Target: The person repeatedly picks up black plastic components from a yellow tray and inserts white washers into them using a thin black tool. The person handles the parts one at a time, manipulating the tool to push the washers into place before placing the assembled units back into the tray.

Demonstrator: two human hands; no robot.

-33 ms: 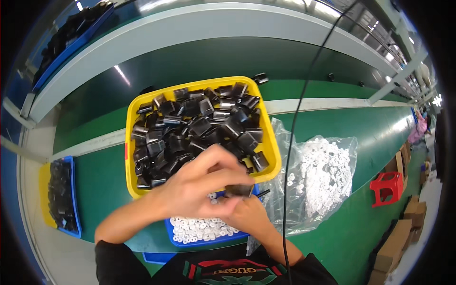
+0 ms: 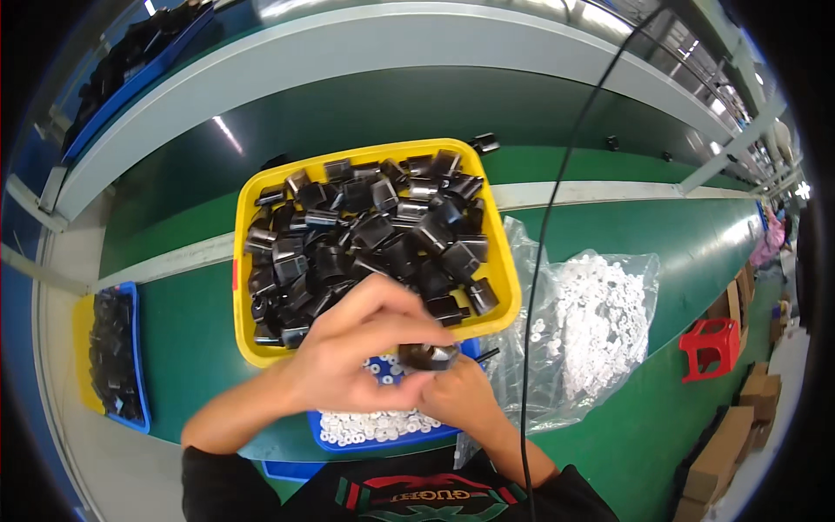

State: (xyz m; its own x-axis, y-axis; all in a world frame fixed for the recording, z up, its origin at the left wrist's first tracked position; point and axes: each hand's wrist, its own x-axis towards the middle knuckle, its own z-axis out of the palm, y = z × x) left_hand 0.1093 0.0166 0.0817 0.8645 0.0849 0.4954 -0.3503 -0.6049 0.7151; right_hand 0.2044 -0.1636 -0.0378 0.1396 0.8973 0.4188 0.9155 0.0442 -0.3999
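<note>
Over the near edge of a yellow bin [image 2: 507, 270], my left hand [image 2: 348, 352] pinches a black hollow plastic part [image 2: 426, 357] between thumb and fingers, its open end toward me. My right hand [image 2: 461, 396] is closed just below the part, knuckles against it; whatever its fingers hold is hidden. Many similar glossy black parts [image 2: 374, 230] fill the yellow bin. Beneath my hands, a blue tray [image 2: 326, 444] contains small white washers [image 2: 374, 426]. A thin black rod [image 2: 488, 355] sticks out beside my right hand; I cannot tell whether it is held.
To the right lies a clear plastic bag [image 2: 600, 331] of white rings. A blue bin [image 2: 135, 365] of black parts stands at left. A black cable [image 2: 544, 235] hangs across the view. Beyond the green table [image 2: 696, 252] are a red stool [image 2: 711, 348] and cardboard boxes [image 2: 722, 452].
The black part has tilted so its open end shows, and it sits slightly lower and left. My left fingers are spread a little wider around it. The view has shifted slightly.
</note>
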